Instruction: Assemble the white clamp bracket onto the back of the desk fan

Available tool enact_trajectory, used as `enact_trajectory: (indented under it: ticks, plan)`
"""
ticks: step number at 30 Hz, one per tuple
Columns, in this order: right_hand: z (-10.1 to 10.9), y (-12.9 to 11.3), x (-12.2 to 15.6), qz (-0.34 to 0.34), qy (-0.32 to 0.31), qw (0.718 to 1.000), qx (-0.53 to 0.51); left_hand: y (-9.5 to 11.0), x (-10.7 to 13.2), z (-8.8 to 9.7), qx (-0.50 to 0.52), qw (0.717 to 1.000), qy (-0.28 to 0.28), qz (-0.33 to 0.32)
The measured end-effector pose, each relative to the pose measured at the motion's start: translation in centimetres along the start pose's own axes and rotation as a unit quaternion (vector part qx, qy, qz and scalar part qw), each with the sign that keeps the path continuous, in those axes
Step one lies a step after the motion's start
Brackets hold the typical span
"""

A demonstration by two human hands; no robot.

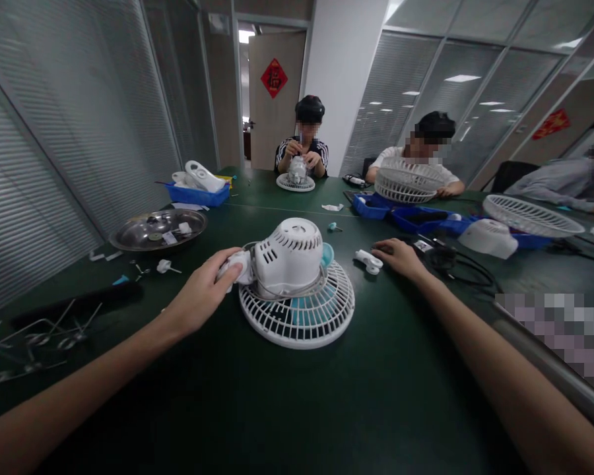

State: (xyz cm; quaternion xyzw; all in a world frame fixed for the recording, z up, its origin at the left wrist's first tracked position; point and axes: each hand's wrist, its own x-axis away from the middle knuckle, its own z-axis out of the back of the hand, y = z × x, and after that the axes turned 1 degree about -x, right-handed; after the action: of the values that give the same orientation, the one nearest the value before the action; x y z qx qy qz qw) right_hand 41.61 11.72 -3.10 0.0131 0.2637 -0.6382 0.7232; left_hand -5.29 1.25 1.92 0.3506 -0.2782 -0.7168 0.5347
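A white fan head [290,257] lies face down on the green table, its round grille [321,323] underneath and pale blue blades showing through the bars. My left hand [222,274] is wrapped around the white neck piece [242,266] on the left side of the motor housing. To the right, my right hand [398,256] rests by the table top with its fingers stretched out, close to a small white plastic bracket [369,261]. Whether its fingertips touch anything is unclear. A small blue-capped part [334,227] lies behind the fan.
A metal tray [158,231] with small parts and a blue bin [198,193] stand at left, near bent wire pieces [49,336]. Blue bins [416,218], another grille [532,216] and black cables [468,267] lie right. Several people sit around; one person [301,148] handles another fan.
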Motion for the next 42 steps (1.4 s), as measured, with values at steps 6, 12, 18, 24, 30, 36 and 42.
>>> enact_trajectory:
  ticks: [6,12,18,24,30,36,42]
  plan:
    - [-0.6,0.3,0.5,-0.053,0.014,0.997,-0.062,-0.7,0.0,-1.0,-0.052,0.997,0.041,-0.033]
    - [0.4,-0.9,1.6,-0.112,0.026,0.975,-0.191,-0.9,-0.2,-1.0,-0.038,0.997,0.043,-0.041]
    - [1.4,-1.9,2.6,-0.112,-0.016,0.946,-0.303,-1.0,0.1,-0.9,-0.047,0.997,0.046,-0.040]
    - [1.7,-2.3,3.5,-0.129,-0.048,0.914,-0.381,-1.0,0.2,-0.8,-0.043,0.997,0.041,-0.047]
    - [2.0,-3.0,4.2,-0.129,-0.066,0.914,-0.379,-0.5,0.3,-0.8,-0.052,0.997,0.039,-0.040]
    - [2.3,-3.5,4.4,-0.135,-0.072,0.915,-0.375,-0.5,0.5,-0.7,-0.059,0.997,0.029,-0.041]
    - [2.3,-3.7,4.4,-0.134,-0.075,0.919,-0.364,-0.6,0.3,-0.8,-0.063,0.997,0.027,-0.047]
